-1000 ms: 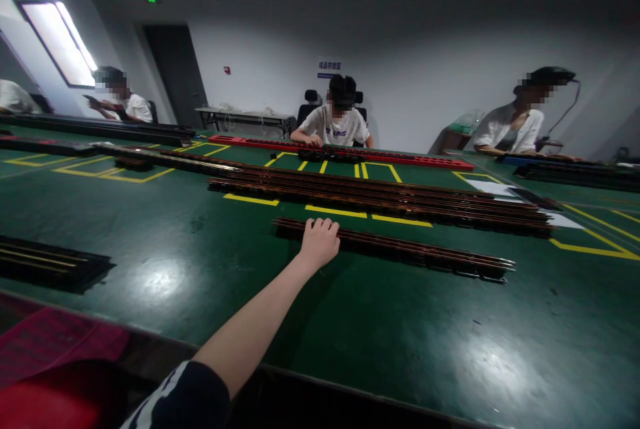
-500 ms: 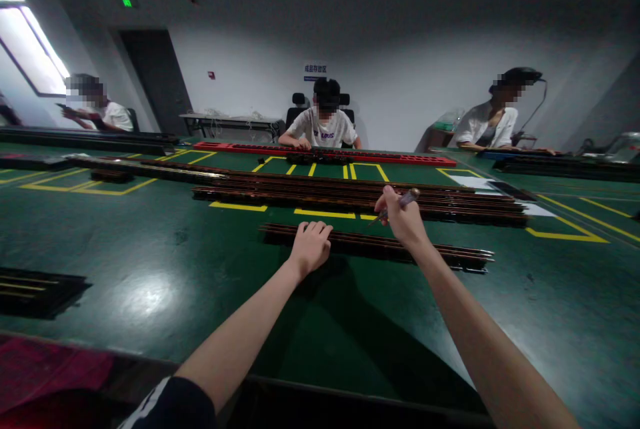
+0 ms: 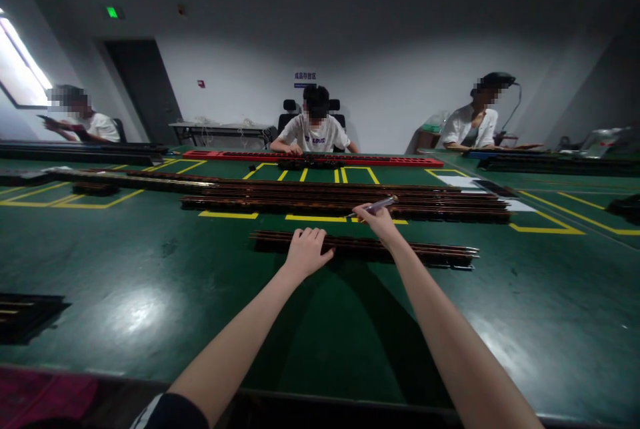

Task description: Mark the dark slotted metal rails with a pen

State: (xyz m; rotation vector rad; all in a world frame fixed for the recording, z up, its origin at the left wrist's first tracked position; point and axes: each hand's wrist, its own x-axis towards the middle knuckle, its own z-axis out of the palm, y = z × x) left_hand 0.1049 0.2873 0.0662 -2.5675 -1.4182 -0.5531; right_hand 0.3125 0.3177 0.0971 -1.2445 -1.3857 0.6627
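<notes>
A short bundle of long, thin, dark strips (image 3: 425,252) lies across the green table in front of me. My left hand (image 3: 307,252) rests over its left part, fingers curled across the strips and thumb on the near side. Just above the same bundle, my right hand (image 3: 376,221) grips a screwdriver (image 3: 381,205) with a clear purplish handle. Its thin shaft points left and slightly down; the tip appears apart from the strips. Behind both hands lies a longer, wider stack of dark reddish-brown strips (image 3: 280,197).
Yellow tape lines (image 3: 547,230) mark the green table (image 3: 200,295). A long red rail (image 3: 220,155) lies farther back, before a seated person (image 3: 320,132). Other people sit at far left and right. More dark strips (image 3: 30,315) lie at near left.
My right hand has moved left, closer to my left hand, and the screwdriver lies flatter. My left hand stays on the bundle. The whole view has shifted slightly.
</notes>
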